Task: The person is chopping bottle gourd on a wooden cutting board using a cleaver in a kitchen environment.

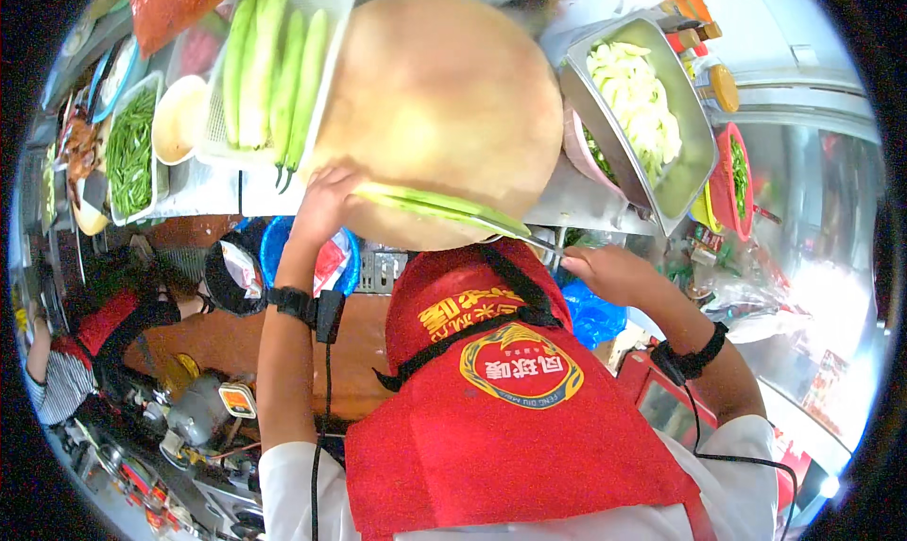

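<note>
On the near part of a large round wooden chopping board point(439, 94) lies a long, pale green vegetable, perhaps a gourd point(432, 204). My left hand point(329, 197) rests on its left end. At the board's near right edge, my right hand point(602, 268) grips the handle of a knife point(528, 240); its blade lies along the vegetable's right part, and how deep it sits cannot be told. More long green gourds point(273, 80) fill a white plastic basket point(326, 66) left of the board. Pale slices point(631, 94) lie in a deep metal tray point(684, 186) to the right.
Farther left stand a basket of green beans or peppers point(133, 148) and a round tan bowl or lid point(178, 119). Right of the metal tray is a pink basket with cut greens point(737, 179). Below the counter are a black bin point(230, 275) and a blue-lined bin point(351, 257). Another person point(85, 357) is at far left.
</note>
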### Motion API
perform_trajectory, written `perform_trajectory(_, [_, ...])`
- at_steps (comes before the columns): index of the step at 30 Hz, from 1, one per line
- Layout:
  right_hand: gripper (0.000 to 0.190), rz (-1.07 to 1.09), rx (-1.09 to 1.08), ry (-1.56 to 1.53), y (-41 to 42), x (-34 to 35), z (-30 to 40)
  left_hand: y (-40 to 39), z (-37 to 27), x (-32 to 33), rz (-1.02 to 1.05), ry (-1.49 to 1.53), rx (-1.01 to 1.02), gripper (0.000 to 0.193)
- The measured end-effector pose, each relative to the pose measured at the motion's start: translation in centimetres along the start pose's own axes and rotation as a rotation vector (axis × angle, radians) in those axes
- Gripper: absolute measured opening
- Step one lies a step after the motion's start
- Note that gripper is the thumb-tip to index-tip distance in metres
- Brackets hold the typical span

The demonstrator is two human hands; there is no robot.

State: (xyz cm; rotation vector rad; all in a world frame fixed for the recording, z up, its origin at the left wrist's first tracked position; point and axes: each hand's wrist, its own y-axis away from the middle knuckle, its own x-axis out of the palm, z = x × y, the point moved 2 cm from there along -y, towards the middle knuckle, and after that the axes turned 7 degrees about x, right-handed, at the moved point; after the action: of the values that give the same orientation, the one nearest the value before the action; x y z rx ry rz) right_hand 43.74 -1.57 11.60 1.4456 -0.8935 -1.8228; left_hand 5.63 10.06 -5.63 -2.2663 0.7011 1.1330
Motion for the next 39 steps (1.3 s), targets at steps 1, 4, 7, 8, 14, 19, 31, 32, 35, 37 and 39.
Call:
perform_trajectory(1, [0.043, -0.006, 0.005, -0.009, 0.5, 0.0, -0.2, 0.0, -0.1, -0.1, 0.003, -0.001, 0.011, 0.04])
perform_trajectory(4, [0.043, 0.006, 0.078, 0.009, 2.2, 0.2, -1.3, -0.2, -0.7, -0.4, 0.024, 0.038, -0.054, 0.034])
perform_trajectory(7, [0.041, -0.04, 0.063, -0.07, 3.1, 1.6, -4.3, -0.7, -0.9, -0.8, 0.018, 0.037, -0.044, 0.033])
perform_trajectory(8, [0.041, -0.018, 0.133, 0.046, 3.4, 2.1, -5.3, -0.9, -0.9, -0.8, 0.02, 0.031, -0.032, 0.033])
perform_trajectory(14, [0.045, -0.124, 0.239, -0.075, 6.5, 4.5, -9.5, -0.5, -1.9, -1.0, 0.055, -0.068, -0.036, 0.035])
perform_trajectory(19, [0.04, -0.338, 0.283, -0.235, 7.1, 3.6, -9.0, 1.3, -4.2, -1.2, 0.3, -0.292, -0.273, 0.042])
perform_trajectory(31, [0.045, -0.646, 0.112, -0.533, 0.2, 7.1, -3.1, 7.2, -7.3, -0.5, 0.166, 0.025, -0.583, 0.043])
perform_trajectory(32, [0.045, -0.692, 0.083, -0.548, -0.7, 7.2, -2.2, 7.3, -6.7, -0.2, 0.152, 0.014, -0.514, 0.042])
perform_trajectory(35, [0.049, -0.679, 0.046, -0.584, -4.9, 8.8, -0.8, 7.0, -6.9, -0.9, 0.15, 0.046, -0.517, 0.034])
perform_trajectory(37, [0.05, -0.628, -0.006, -0.637, -5.7, 7.7, 0.3, 8.2, -6.8, -1.4, -0.056, 0.088, -0.478, 0.031])
perform_trajectory(39, [0.054, -0.552, -0.005, -0.641, -5.8, 6.4, 0.6, 11.4, -4.5, -0.5, 0.02, 0.042, -0.376, 0.048])
